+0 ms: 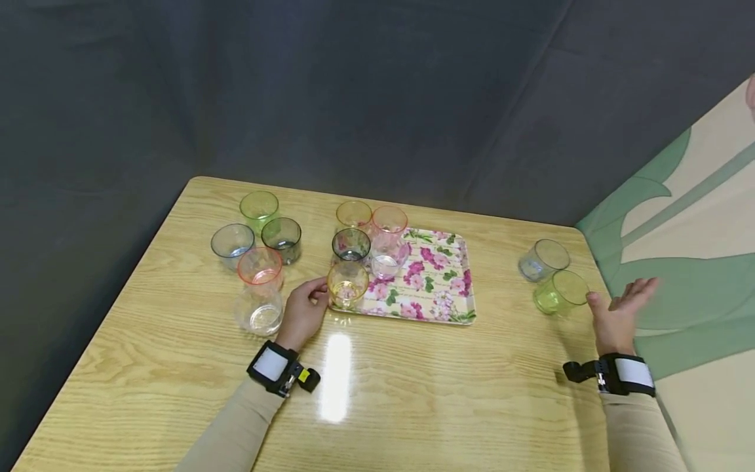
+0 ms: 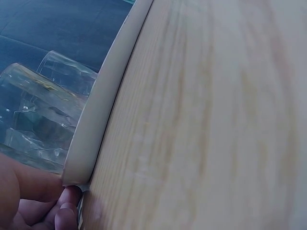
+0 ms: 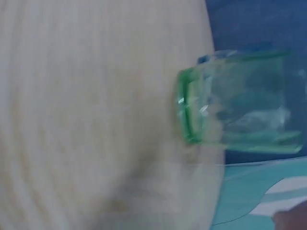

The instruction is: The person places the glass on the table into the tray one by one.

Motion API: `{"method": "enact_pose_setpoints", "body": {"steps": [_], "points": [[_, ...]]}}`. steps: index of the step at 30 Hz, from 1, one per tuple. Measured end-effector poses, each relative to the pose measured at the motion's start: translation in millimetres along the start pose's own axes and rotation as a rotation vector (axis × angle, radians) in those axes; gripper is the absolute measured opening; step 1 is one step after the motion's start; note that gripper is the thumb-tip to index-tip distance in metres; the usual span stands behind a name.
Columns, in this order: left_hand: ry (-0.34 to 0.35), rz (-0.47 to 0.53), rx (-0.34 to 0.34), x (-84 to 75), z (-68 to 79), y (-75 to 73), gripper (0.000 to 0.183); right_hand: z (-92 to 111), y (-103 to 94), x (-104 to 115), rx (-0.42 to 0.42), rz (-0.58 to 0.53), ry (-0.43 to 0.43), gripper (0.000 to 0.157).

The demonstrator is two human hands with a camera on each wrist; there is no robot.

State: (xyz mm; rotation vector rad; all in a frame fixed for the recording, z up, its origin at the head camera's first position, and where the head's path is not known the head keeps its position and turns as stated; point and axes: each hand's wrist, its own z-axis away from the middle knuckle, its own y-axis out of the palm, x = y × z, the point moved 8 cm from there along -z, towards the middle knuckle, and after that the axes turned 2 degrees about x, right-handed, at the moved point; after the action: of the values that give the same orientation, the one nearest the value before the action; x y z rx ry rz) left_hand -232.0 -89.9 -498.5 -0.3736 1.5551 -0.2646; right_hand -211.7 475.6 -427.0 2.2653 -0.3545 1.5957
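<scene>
L hand point(image 1: 305, 309) pinches the L edge of the floral tray point(image 1: 436, 278), right beside the yellow cup point(image 1: 348, 288); R hand point(image 1: 618, 318) is spread wide, holds nothing, w/ thumb near the rim of the green cup point(image 1: 554, 298), contact can't be told. That cup stands near the table's point(image 1: 413, 393) R edge, w/ the grey-blue cup point(image 1: 535, 262) just behind it. Best technique, imo: close R fingers low round the wall, lift straight up so the neighbour isn't knocked; L grip light, tray flat, since cups on it could tip. Counts: 1 tray; approx 12 cups total, overlaps make it a bit unsure. R side 2. Tray group 5: yellow, dark point(image 1: 350, 246), amber point(image 1: 354, 216) (base hidden), pink point(image 1: 389, 226), clear point(image 1: 386, 262), all twd tray's L half. L group 5, on table L of tray: clear point(image 1: 262, 318), red point(image 1: 259, 269), dark point(image 1: 283, 242), blue point(image 1: 231, 246), green point(image 1: 259, 210). Beyond table's back edge: 1 dark curtain point(image 1: 354, 98).
</scene>
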Motion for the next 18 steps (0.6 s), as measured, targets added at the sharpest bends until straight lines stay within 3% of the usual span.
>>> {"method": "enact_pose_setpoints", "body": {"steps": [5,11,18], "points": [[-0.001,0.006,-0.004,-0.5,0.4,-1.0,0.031,6.2,2.4,-27.2,0.127,0.047,0.173,0.116],[-0.004,0.01,-0.003,1.0,0.4,-0.8,0.031,10.5,12.3,-45.0,0.264,0.107,0.241,0.111],[-0.011,0.002,-0.001,1.5,0.5,-0.8,0.032,13.4,12.4,-57.4,0.27,0.31,0.325,0.112]]}}
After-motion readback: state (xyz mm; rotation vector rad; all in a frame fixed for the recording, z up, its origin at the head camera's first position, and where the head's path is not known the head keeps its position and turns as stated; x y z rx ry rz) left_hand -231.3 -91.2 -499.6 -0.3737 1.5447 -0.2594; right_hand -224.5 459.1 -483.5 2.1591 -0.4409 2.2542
